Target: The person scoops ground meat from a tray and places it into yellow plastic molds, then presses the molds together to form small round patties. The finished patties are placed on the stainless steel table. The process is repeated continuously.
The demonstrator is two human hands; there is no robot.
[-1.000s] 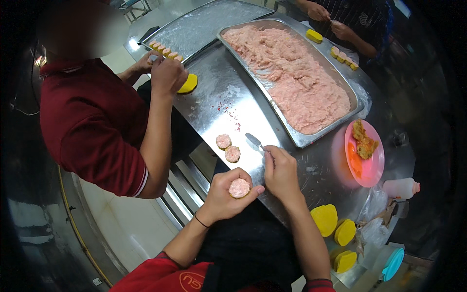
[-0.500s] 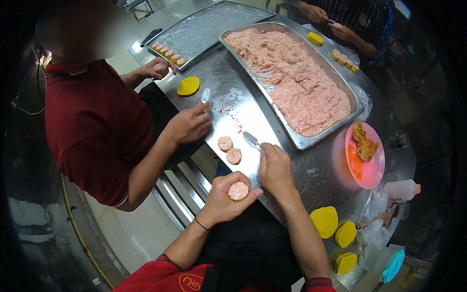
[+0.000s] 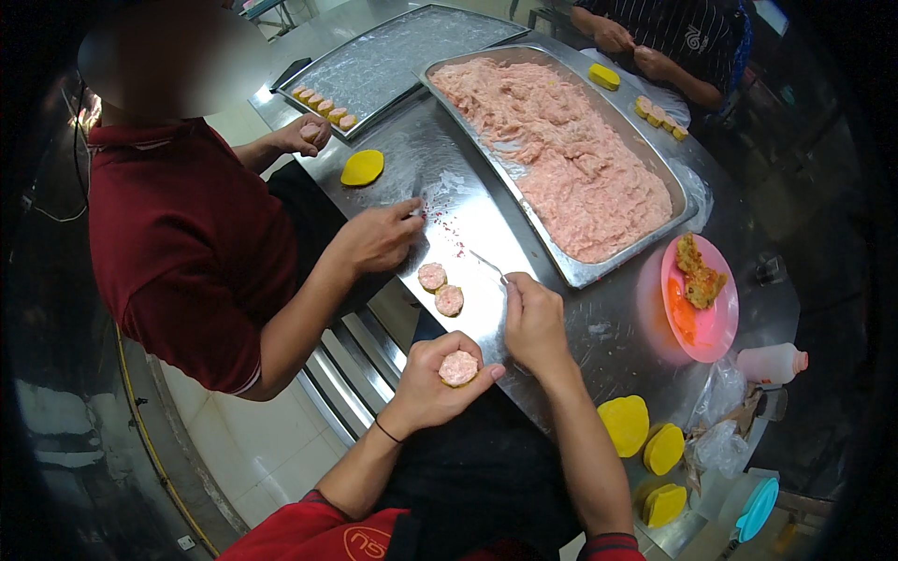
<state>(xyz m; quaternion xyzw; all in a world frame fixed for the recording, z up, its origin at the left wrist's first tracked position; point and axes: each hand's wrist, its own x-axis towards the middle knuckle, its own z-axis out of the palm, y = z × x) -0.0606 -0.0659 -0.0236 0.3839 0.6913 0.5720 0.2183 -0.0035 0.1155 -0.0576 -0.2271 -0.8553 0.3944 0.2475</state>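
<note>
My left hand (image 3: 432, 381) is curled round a dumpling (image 3: 458, 368), its pink minced-meat top facing up inside a yellow wrapper. Between the fingers of my right hand (image 3: 535, 321) is the handle of a small metal spreading knife (image 3: 488, 265); its thin blade points up and left over the steel table, seen nearly edge-on. Just beyond my left hand, two finished dumplings (image 3: 449, 300) stand side by side on the table. A long metal tray (image 3: 578, 272) of pink minced meat (image 3: 599, 178) lies ahead and to the right of my knife.
At left a co-worker in a dark red shirt (image 3: 178, 252) works beside a yellow wrapper stack (image 3: 362, 167) and a flat tray (image 3: 402, 56) with several dumplings. Another person (image 3: 655, 56) works across the table. Right: a pink plate (image 3: 716, 341), a bottle (image 3: 772, 363) and yellow wrapper stacks (image 3: 624, 425).
My right hand has turned the knife, so its blade now shows edge-on. My left hand stays round the dumpling. The co-worker's near hand has shifted slightly right.
</note>
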